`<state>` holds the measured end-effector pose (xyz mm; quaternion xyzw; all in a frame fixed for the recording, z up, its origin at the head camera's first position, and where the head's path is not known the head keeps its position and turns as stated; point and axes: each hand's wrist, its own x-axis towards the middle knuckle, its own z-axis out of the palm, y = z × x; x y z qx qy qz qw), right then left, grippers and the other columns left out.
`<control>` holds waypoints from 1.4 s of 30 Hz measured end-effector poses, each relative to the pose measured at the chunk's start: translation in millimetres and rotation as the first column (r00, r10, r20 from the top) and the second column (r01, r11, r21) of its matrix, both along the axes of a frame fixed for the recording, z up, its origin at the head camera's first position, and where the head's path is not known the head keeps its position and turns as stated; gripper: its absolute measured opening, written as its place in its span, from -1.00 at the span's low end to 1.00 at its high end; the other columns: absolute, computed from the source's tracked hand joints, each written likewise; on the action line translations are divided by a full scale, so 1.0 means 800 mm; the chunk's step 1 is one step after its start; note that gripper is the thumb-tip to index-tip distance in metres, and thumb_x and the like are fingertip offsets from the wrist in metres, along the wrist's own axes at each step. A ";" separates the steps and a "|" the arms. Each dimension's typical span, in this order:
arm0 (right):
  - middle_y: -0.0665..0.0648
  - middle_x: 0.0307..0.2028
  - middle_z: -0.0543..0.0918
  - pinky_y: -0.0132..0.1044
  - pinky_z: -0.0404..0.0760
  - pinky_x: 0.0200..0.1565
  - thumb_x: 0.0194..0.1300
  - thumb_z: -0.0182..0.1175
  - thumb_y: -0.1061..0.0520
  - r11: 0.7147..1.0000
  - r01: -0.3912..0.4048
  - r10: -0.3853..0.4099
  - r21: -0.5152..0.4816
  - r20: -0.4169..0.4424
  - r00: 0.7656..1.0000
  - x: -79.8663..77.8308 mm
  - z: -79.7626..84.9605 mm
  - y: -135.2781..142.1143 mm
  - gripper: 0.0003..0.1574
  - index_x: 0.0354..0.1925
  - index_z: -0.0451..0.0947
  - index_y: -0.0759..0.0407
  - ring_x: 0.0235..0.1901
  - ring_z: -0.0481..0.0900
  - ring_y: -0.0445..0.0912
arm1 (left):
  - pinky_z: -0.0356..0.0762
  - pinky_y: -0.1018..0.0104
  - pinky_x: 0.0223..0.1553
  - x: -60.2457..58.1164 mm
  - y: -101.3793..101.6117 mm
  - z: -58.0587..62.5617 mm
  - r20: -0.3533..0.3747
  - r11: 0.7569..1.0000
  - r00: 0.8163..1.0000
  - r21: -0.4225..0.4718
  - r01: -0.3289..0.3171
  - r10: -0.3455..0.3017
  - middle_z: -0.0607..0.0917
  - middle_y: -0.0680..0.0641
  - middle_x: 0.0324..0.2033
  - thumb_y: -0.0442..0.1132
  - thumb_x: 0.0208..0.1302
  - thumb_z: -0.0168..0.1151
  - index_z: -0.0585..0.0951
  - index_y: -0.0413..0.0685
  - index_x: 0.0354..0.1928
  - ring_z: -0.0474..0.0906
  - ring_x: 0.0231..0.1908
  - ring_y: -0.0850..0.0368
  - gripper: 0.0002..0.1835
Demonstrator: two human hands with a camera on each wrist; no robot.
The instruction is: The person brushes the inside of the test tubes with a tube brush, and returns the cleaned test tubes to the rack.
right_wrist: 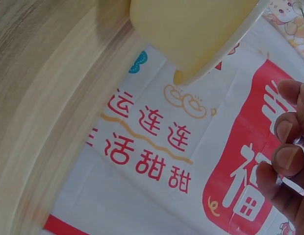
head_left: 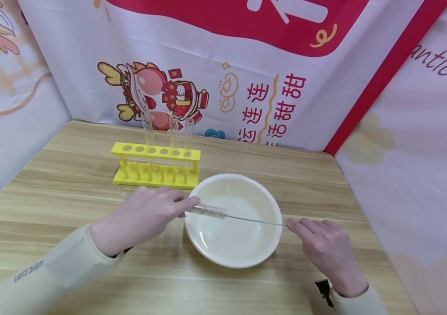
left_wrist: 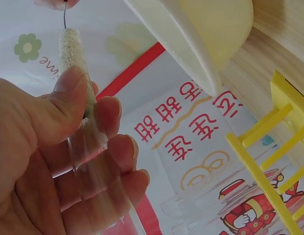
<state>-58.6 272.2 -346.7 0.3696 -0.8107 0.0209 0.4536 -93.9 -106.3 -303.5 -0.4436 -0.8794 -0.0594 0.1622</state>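
Note:
My left hand (head_left: 141, 216) grips a clear glass test tube (head_left: 207, 210), its thumb and fingers wrapped round the glass. The tube lies nearly level over a white basin (head_left: 231, 256), mouth pointing right. Inside the mouth end sit the pale bristles of a test tube brush (left_wrist: 72, 51). A thin wire handle (head_left: 255, 220) runs from the bristles across the basin to my right hand (head_left: 326, 249), which pinches its end just beyond the basin's right rim. In the right wrist view, curled fingers (right_wrist: 289, 159) show at the right edge.
A yellow test tube rack (head_left: 119, 148) stands behind the basin to the left, with a few upright glass tubes (head_left: 147, 129) in it. The wooden table (head_left: 286, 175) meets printed cloth hangings (head_left: 207, 52) at the back and sides.

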 end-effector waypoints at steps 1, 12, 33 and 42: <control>-0.02 -0.68 0.54 -0.44 0.03 -0.78 0.21 -0.11 0.46 1.000 0.002 -0.002 0.002 0.007 1.000 -0.001 -0.002 0.002 -0.53 -0.43 0.69 0.13 -0.82 0.06 -0.23 | 0.42 0.48 -0.60 -0.001 0.000 0.000 0.003 1.000 1.000 0.000 0.003 -0.003 0.74 -0.02 -0.21 -0.26 -0.03 0.58 0.65 0.12 0.12 0.62 -0.42 0.12 -0.42; -0.02 -0.62 0.59 -0.41 0.08 -0.79 0.32 -0.04 0.37 1.000 0.017 -0.017 -0.007 -0.001 1.000 -0.009 -0.022 0.027 -0.60 -0.41 0.70 0.11 -0.86 0.13 -0.20 | 0.35 0.52 -0.60 -0.015 -0.006 -0.011 0.034 1.000 0.999 -0.002 0.010 -0.010 0.71 0.04 -0.34 -0.32 -0.02 0.57 0.71 0.08 0.05 0.58 -0.45 0.21 -0.49; 0.02 -0.61 0.63 -0.39 0.15 -0.85 0.51 0.01 0.17 0.999 0.001 -0.001 -0.048 -0.007 1.000 -0.007 -0.038 0.070 -0.58 -0.40 0.75 0.15 -0.87 0.27 -0.15 | 0.42 0.48 -0.56 -0.015 0.001 -0.005 0.126 0.998 0.992 -0.050 0.024 -0.017 0.72 0.10 -0.38 -0.51 -0.03 0.51 0.67 0.07 0.11 0.62 -0.42 0.22 -0.40; 0.03 -0.66 0.57 -0.43 0.06 -0.85 0.51 0.02 0.16 0.995 -0.006 0.002 -0.095 -0.041 0.999 -0.007 -0.040 0.087 -0.57 -0.42 0.73 0.18 -0.88 0.18 -0.18 | 0.45 0.42 -0.54 -0.015 0.000 0.001 0.108 0.997 0.994 -0.081 -0.018 0.027 0.72 0.06 -0.37 -0.43 0.01 0.52 0.70 0.09 0.07 0.60 -0.43 0.17 -0.48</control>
